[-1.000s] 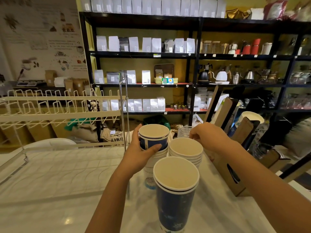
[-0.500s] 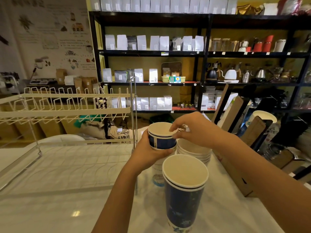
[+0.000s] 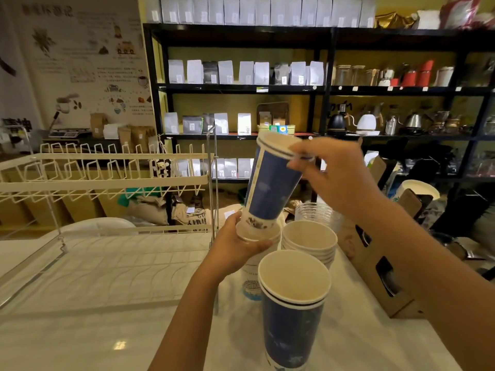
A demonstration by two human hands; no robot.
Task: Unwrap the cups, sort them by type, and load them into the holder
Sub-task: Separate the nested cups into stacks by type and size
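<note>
Head view: right hand point(image 3: 336, 178) raised (fingers point(image 3: 300, 152) on blue cup point(image 3: 270, 183) rim)

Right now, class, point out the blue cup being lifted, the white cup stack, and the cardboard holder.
blue cup point(image 3: 270, 183), head view, blue side wall
white cup stack point(image 3: 309, 241), head view, top cup's inside
cardboard holder point(image 3: 385, 298), head view, front panel

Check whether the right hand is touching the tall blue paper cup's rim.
Touching. The head view shows the right hand with fingers wrapped over the tall blue paper cup rim.
</note>
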